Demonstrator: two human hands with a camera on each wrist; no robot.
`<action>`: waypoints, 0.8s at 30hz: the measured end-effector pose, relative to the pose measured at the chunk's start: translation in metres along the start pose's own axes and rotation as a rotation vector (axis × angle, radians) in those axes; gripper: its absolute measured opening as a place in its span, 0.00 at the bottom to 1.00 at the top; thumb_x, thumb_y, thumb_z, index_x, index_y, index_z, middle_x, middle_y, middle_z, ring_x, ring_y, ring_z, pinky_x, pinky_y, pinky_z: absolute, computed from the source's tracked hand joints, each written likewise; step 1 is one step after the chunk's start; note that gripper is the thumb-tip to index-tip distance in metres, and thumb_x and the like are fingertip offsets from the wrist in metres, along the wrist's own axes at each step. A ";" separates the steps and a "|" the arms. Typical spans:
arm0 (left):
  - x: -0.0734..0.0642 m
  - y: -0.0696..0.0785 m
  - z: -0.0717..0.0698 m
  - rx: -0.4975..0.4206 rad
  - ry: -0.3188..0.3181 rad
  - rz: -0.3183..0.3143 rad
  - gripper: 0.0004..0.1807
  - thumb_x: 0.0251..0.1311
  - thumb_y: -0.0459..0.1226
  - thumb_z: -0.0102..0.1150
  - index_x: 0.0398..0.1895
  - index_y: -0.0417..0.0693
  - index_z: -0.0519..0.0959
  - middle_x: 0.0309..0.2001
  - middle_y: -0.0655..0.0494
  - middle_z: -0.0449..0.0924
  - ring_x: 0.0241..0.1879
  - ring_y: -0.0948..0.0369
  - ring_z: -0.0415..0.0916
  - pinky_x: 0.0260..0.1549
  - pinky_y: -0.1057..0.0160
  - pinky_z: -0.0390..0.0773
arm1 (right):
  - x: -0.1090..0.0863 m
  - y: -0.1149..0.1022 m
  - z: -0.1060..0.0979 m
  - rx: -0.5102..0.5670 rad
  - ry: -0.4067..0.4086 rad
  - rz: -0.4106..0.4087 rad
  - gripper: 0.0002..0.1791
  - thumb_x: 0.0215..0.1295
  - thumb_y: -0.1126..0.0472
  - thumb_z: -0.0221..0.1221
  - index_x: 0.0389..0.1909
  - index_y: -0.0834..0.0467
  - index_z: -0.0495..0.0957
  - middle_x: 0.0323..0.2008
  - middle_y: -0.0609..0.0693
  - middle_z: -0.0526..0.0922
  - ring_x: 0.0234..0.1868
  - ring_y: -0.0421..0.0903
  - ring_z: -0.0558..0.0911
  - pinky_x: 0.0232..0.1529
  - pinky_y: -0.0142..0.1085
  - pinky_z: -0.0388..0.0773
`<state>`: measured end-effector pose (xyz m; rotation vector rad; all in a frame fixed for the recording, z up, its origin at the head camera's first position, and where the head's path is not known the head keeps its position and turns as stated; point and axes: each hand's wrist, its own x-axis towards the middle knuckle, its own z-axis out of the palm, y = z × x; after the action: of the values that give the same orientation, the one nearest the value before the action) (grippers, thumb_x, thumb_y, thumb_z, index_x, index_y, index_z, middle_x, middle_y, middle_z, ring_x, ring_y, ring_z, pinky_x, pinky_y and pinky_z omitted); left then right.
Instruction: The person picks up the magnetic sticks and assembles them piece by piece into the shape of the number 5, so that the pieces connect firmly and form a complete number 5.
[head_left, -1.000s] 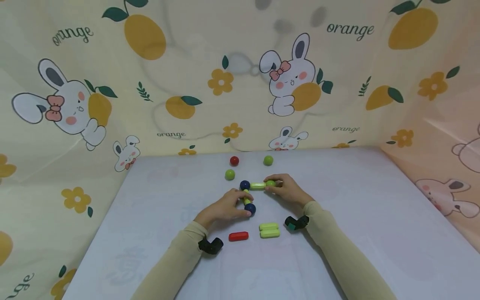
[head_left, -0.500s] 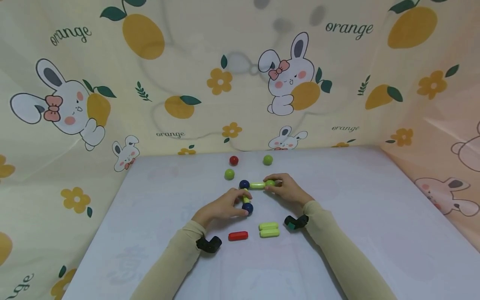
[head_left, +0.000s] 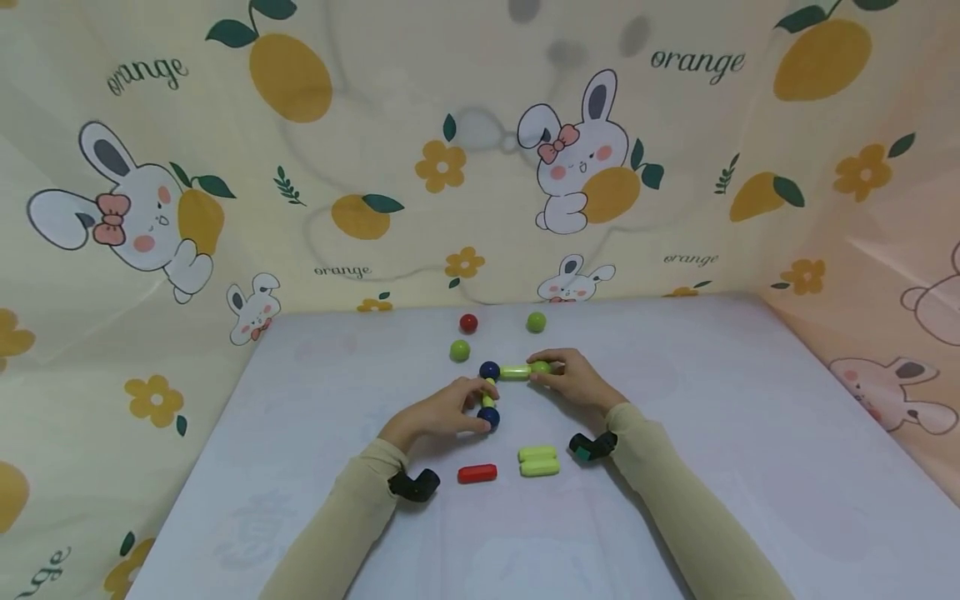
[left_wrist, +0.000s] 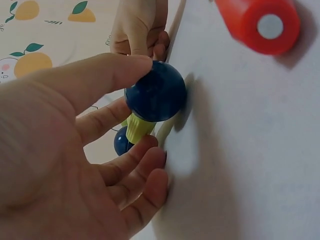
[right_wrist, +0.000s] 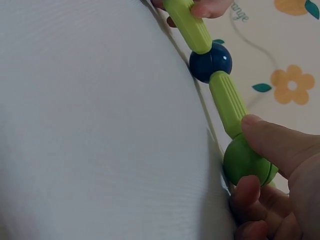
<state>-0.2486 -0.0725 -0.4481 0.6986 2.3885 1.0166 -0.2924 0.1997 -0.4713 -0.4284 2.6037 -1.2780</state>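
Observation:
An L-shaped chain of magnetic rods and balls lies on the table. Its corner is a dark blue ball (head_left: 489,371). A yellow-green rod (head_left: 515,372) runs right from there to a green ball (right_wrist: 247,160), which my right hand (head_left: 573,379) pinches between thumb and fingers. Toward me runs a second yellow-green rod (right_wrist: 189,25), ending in another dark blue ball (left_wrist: 156,91). My left hand (head_left: 442,410) holds this end, thumb on the ball and fingers at the rod, partly hiding it in the head view.
Behind the chain sit a red ball (head_left: 468,323) and two green balls, one on the left (head_left: 460,350) and one farther right (head_left: 536,322). Nearer me lie a red rod (head_left: 477,473) and two yellow-green rods (head_left: 538,461) side by side. A printed cloth (head_left: 420,100) hangs behind the white table (head_left: 337,358).
My left hand has shifted slightly left with the near blue ball, swinging that rod so it points more straight toward me. The right hand and its green ball stay in place.

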 end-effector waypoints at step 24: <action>-0.004 0.001 -0.002 -0.020 -0.052 0.019 0.23 0.65 0.35 0.66 0.62 0.50 0.74 0.48 0.52 0.78 0.45 0.60 0.72 0.50 0.62 0.75 | 0.002 0.004 0.005 0.028 0.011 -0.025 0.25 0.73 0.55 0.60 0.69 0.55 0.72 0.71 0.56 0.72 0.66 0.56 0.74 0.65 0.55 0.74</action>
<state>-0.2466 -0.0751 -0.4448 0.7333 2.3285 1.0158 -0.2936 0.1976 -0.4777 -0.4519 2.5944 -1.3271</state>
